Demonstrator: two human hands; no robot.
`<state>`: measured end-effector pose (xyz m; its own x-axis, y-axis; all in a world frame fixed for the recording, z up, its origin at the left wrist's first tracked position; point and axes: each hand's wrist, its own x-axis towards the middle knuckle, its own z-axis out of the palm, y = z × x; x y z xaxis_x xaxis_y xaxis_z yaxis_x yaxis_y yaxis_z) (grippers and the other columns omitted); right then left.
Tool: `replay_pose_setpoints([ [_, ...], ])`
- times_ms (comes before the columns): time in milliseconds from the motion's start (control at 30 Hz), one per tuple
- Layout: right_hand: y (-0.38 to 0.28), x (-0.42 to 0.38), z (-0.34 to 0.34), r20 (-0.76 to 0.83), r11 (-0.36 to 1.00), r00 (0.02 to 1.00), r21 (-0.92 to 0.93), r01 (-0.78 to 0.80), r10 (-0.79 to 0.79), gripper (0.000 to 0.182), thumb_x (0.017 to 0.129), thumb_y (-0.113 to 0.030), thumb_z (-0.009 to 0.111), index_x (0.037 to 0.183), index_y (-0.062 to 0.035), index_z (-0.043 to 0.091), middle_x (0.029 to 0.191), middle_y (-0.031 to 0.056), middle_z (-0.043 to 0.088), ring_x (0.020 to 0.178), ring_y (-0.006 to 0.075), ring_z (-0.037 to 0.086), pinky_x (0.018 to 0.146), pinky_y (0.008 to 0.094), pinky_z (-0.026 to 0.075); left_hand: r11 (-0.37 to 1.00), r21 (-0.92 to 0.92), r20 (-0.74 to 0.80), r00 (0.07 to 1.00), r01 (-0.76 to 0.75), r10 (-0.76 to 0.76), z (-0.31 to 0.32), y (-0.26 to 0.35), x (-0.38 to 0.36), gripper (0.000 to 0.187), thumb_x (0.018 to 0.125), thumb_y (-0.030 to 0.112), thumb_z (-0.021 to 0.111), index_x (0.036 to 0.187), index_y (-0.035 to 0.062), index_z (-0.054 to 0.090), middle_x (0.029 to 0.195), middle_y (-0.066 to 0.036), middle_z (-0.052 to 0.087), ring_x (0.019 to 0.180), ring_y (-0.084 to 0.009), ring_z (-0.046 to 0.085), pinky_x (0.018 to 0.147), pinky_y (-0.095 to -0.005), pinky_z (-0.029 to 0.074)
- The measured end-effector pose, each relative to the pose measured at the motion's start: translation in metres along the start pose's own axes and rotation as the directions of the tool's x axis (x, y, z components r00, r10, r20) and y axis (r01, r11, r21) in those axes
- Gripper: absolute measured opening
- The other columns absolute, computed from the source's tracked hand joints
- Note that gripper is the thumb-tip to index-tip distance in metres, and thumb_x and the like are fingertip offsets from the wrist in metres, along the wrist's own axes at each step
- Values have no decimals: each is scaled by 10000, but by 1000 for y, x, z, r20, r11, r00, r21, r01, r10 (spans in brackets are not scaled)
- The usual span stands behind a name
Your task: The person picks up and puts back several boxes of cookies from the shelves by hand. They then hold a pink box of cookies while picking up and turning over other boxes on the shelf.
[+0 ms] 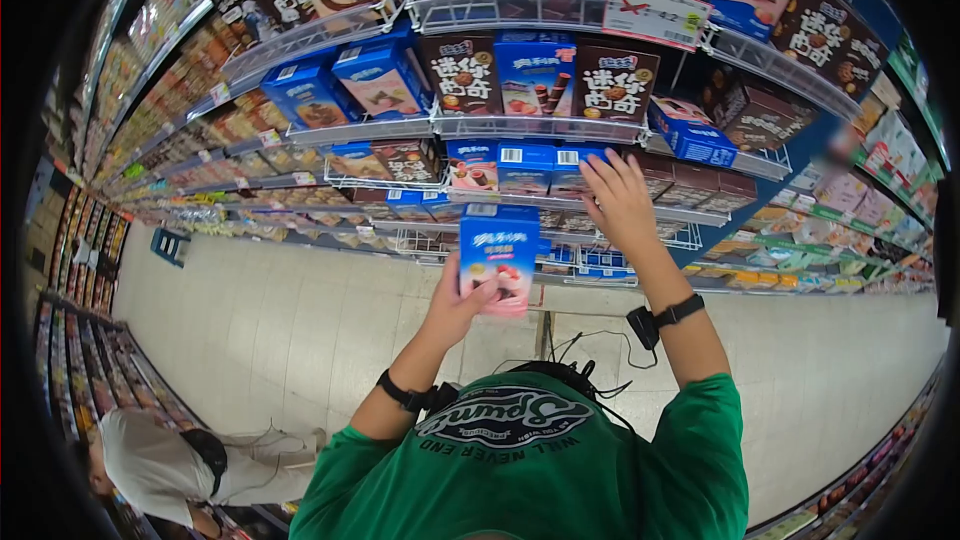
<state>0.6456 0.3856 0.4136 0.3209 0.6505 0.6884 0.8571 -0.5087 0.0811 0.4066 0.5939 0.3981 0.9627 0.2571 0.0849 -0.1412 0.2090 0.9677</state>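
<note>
The left hand (455, 305) is closed around the lower end of a blue and pink snack box (499, 258), thumb on one side and fingers wrapped over the front, holding it upright in the air just in front of the wire shelves (530, 128). The right hand (618, 202) is spread open and empty, fingers fanned and reaching toward a row of blue boxes (527, 165) on the middle tier, its fingertips at or almost at their fronts; I cannot tell whether it actually touches them. Above that tier stand dark brown cookie boxes (461, 73) packed closely side by side, with a white price tag (655, 13) clipped higher up. The held box is gripped only near its bottom, so it could tip or slide out of the hand if the arm swings. The open hand, pushing into a tightly packed row, could knock a neighbouring carton off the shallow shelf edge onto the tiled floor (300, 330). Another person in a white shirt (150, 465) crouches low at the opposite shelves, well apart from both hands.
</note>
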Motion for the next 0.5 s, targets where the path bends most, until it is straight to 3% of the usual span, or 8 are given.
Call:
replay_pose_setpoints([
  [100, 3, -18, -27, -76, 994, 996, 103, -31, 39, 493, 808, -137, 725, 1286, -98, 611, 1296, 85, 617, 1257, 313, 536, 1120, 504, 368, 1000, -16, 41, 999, 17, -17, 14, 4, 12, 485, 971, 130, 651, 1360, 45, 375, 1241, -98, 576, 1121, -165, 608, 914, -322, 535],
  [167, 13, -32, -44, -224, 970, 960, 207, -124, 171, 424, 827, -134, 719, 1241, -86, 639, 1251, 102, 640, 1204, 342, 568, 1079, 495, 384, 997, -67, 62, 998, 30, -26, 28, 9, 18, 499, 964, 109, 652, 1358, 34, 356, 1234, -101, 576, 1131, -170, 602, 963, -332, 508],
  [200, 21, -29, -59, -227, 972, 959, 197, -126, 171, 424, 827, -134, 719, 1241, -86, 639, 1251, 102, 640, 1204, 342, 568, 1079, 495, 384, 997, -70, 71, 997, 27, -22, 32, 7, 22, 499, 964, 109, 652, 1358, 34, 356, 1234, -101, 576, 1131, -170, 602, 963, -332, 508],
  [267, 36, -20, -100, -300, 970, 923, 107, -217, 240, 371, 850, -111, 692, 1216, -64, 652, 1231, 124, 647, 1165, 368, 581, 1035, 486, 406, 992, 111, 133, 990, -54, 39, 41, 2, 30, 526, 947, 108, 673, 1358, 13, 358, 1252, -126, 583, 1137, -176, 602, 972, -337, 499],
  [367, 64, 4, -131, -372, 974, 901, 96, -204, 225, 375, 876, -88, 659, 1247, -44, 629, 1256, 135, 642, 1172, 372, 580, 1038, 476, 417, 976, 178, 211, 974, -124, 86, 64, 14, 49, 563, 929, 126, 702, 1362, 0, 365, 1259, -153, 597, 1144, -187, 601, 975, -347, 492],
  [500, 88, 36, -146, -326, 982, 926, 41, -186, 189, 387, 901, -66, 619, 1287, -43, 602, 1312, 136, 618, 1197, 351, 577, 1020, 437, 455, 924, 301, 234, 958, -234, 166, 94, 23, 79, 556, 912, 167, 728, 1344, 9, 416, 1203, -141, 639, 1111, -192, 616, 959, -352, 490],
])
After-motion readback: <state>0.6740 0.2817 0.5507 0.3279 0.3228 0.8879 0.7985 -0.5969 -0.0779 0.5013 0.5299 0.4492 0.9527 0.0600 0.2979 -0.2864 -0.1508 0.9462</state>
